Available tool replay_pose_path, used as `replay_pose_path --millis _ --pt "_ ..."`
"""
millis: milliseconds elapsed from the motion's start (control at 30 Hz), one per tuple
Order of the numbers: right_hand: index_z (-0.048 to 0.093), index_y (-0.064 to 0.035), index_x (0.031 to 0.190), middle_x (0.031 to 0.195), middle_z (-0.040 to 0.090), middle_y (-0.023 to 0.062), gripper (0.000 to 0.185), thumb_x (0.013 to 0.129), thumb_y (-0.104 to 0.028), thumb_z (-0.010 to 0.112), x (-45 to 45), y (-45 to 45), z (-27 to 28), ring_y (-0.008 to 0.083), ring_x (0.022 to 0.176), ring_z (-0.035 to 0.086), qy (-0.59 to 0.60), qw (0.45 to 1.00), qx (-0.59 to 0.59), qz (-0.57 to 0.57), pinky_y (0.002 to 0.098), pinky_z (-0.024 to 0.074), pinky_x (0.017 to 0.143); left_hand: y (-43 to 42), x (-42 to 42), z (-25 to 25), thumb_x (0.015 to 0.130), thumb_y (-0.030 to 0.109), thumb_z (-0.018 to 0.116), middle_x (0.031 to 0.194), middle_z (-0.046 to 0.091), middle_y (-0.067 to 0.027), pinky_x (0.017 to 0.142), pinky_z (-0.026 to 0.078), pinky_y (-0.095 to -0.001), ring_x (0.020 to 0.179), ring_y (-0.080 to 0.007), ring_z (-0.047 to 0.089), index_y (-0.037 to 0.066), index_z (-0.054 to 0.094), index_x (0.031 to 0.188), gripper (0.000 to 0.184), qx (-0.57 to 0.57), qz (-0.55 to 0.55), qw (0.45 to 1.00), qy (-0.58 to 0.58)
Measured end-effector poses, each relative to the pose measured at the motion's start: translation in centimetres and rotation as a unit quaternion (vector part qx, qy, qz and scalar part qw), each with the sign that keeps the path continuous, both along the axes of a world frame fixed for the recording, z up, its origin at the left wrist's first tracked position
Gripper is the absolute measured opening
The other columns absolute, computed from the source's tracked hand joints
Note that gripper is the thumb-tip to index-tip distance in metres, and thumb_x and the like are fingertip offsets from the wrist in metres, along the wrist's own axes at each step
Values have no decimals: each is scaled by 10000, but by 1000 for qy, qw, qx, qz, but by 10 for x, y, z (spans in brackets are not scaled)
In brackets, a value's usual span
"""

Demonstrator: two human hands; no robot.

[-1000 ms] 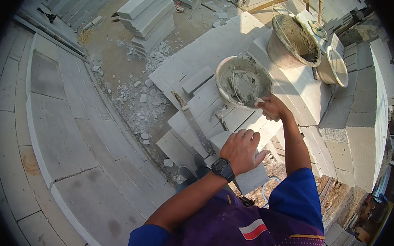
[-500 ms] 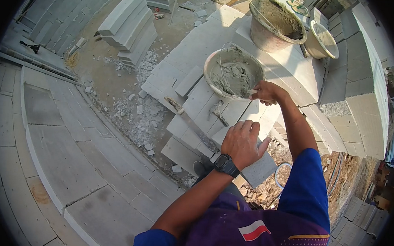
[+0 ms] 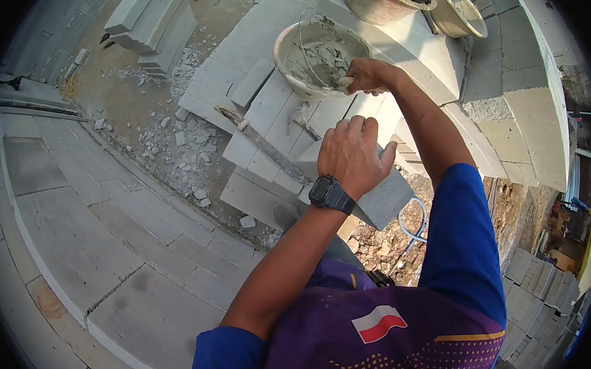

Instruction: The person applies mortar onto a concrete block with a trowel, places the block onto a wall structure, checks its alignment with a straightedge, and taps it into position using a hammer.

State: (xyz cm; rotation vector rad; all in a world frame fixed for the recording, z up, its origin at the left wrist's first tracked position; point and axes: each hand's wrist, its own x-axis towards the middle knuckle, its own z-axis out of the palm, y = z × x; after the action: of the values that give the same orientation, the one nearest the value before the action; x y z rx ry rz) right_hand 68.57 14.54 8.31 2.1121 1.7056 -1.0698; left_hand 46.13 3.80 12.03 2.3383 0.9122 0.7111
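My left hand point(image 3: 353, 154), with a black watch on its wrist, grips the upper edge of a grey concrete block point(image 3: 388, 198). The fingers lie over the edge and the thumb is apart at the right. My right hand point(image 3: 372, 77) is closed round the pale handle of a trowel point(image 3: 328, 74) at the near rim of a bucket point(image 3: 281, 55). The trowel's blade lies in the grey mortar point(image 3: 327, 51), partly hidden. The bucket's thin wire handle leans across the mortar.
A long mortar-smeared saw point(image 3: 270, 150) and a small dirty tool point(image 3: 301, 117) lie on white blocks. A larger bucket point(image 3: 381, 7) and a basin point(image 3: 458, 18) stand behind. A block wall point(image 3: 527, 97) rises at right. Rubble point(image 3: 190, 141) and stacked blocks point(image 3: 150, 23) are at left.
The view has shifted, so the scene sits higher and further left. My right hand has worked the trowel into the mortar, and its blade shows now. My left hand stays on the block.
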Motion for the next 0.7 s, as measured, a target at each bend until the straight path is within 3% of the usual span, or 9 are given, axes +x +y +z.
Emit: replay_pose_path --millis 167,300,367,467,533,600,700 --pt "692 -52 888 594 532 34 285 902 -334 726 19 -12 16 161 451 524 17 999 -13 -40 346 447 418 -4 0 -1 843 439 771 930 709 -155 722 555 -493 845 -373 701 26 703 965 436 8 -2 1000 20" --pt "722 -51 1047 641 576 23 459 925 -493 730 39 -36 -1 157 463 548 168 954 -42 -245 318 453 412 -2 3 1 841 448 778 979 726 -161 747 565 -495 873 -387 707 27 725 1056 475 5 -1 1000 23" --pt "709 -27 1097 673 597 12 544 973 -557 681 45 -61 -11 117 488 568 256 926 -18 -278 270 468 425 -3 3 -2 838 444 782 1020 737 -165 768 572 -487 898 -389 712 29 732 1099 492 16 4 1000 7" --pt "687 -42 1134 677 592 -18 508 1000 -531 663 49 -93 -36 83 480 542 333 869 5 -365 250 458 422 -5 0 -2 829 427 795 1070 745 -168 801 579 -473 944 -382 720 27 734 1139 509 9 14 1000 4" --pt "670 -52 1156 673 583 -42 475 1009 -503 666 47 -112 -40 59 481 537 349 851 22 -391 234 456 420 -6 0 -6 836 401 777 980 717 -158 758 563 -487 882 -371 704 30 716 1078 448 33 14 999 -29" --pt "671 -78 1055 713 592 -23 437 946 -492 757 58 -130 -60 84 510 570 418 817 56 -394 239 451 403 -6 1 -7 842 387 767 954 707 -155 746 558 -495 867 -368 700 32 707 1066 424 47 20 997 -53" --pt "591 -81 947 722 601 -2 323 927 -329 797 60 -149 -71 109 514 585 394 822 117 -394 269 464 423 -10 -2 -8 848 387 769 1009 718 -160 770 566 -497 910 -374 711 40 709 1117 443 35 37 997 -58"
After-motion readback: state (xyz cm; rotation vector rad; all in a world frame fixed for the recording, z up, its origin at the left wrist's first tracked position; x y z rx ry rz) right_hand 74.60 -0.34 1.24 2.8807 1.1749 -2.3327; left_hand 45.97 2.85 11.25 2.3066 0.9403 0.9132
